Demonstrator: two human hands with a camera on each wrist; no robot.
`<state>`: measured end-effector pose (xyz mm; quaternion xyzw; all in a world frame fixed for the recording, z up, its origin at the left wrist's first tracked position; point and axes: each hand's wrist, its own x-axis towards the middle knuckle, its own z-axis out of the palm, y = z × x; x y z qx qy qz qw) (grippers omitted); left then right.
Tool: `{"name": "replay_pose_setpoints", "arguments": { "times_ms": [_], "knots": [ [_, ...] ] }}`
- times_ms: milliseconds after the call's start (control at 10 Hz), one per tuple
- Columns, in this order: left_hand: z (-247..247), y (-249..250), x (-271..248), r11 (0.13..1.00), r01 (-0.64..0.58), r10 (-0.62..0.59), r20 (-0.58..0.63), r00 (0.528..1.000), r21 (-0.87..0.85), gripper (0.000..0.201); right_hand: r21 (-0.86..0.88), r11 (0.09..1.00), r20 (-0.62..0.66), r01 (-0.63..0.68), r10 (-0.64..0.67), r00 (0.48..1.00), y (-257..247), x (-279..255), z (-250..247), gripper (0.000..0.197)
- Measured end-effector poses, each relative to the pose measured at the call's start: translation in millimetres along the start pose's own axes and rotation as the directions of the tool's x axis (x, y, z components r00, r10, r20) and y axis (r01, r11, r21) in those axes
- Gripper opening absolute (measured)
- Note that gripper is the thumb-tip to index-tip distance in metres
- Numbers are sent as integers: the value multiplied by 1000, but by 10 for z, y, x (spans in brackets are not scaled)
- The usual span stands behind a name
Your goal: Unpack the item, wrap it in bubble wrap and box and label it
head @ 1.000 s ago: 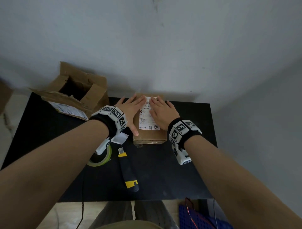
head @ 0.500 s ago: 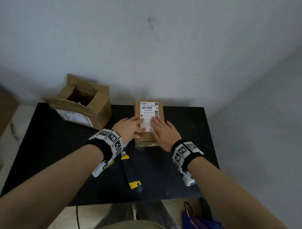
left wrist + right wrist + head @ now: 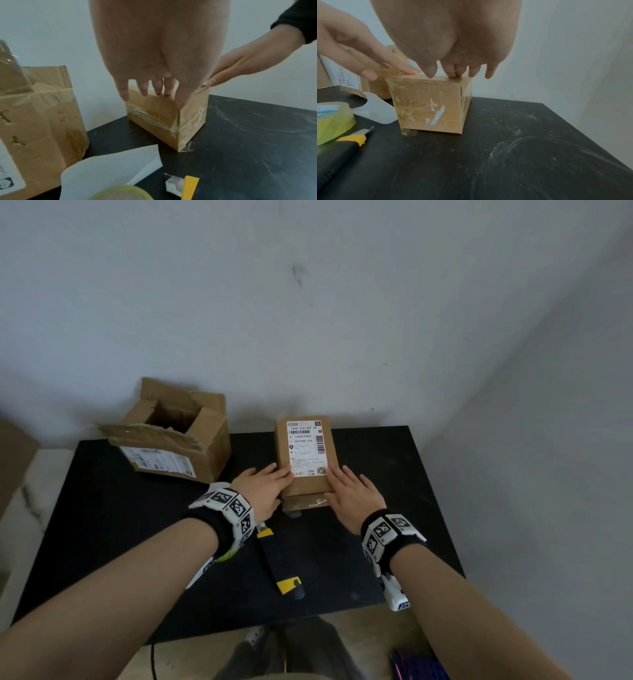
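A small taped cardboard box (image 3: pixel 306 484) stands on the black table (image 3: pixel 394 508), with a white shipping label (image 3: pixel 306 448) stuck flat on its top. My left hand (image 3: pixel 265 487) lies open with straight fingers on the box's near left top edge. My right hand (image 3: pixel 352 491) lies open on the near right edge, fingertips at the label's lower corner. The left wrist view shows the box (image 3: pixel 164 117) under my left fingers (image 3: pixel 157 88). In the right wrist view my right fingertips (image 3: pixel 452 71) touch the box top (image 3: pixel 429 105).
An opened, torn cardboard box (image 3: pixel 178 429) stands at the table's back left. A yellow and black utility knife (image 3: pixel 279 559) lies near the front, beside a tape roll (image 3: pixel 332 121) and a white backing sheet (image 3: pixel 109 171). The wall runs close behind the table.
Both hands have slid back along the label from its far end to the box's near edge. The head view has lifted, so the table sits lower in frame.
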<state>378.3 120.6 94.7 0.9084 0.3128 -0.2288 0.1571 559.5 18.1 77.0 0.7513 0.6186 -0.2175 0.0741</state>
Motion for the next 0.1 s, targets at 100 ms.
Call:
{"name": "replay_pose_setpoints", "arguments": {
  "times_ms": [100],
  "knots": [
    [-30, -1, -71, 999, 19, -17, 57, 998, -40, 66, 103, 994, -105, -33, 44, 993, -39, -57, 26, 55]
  ]
}}
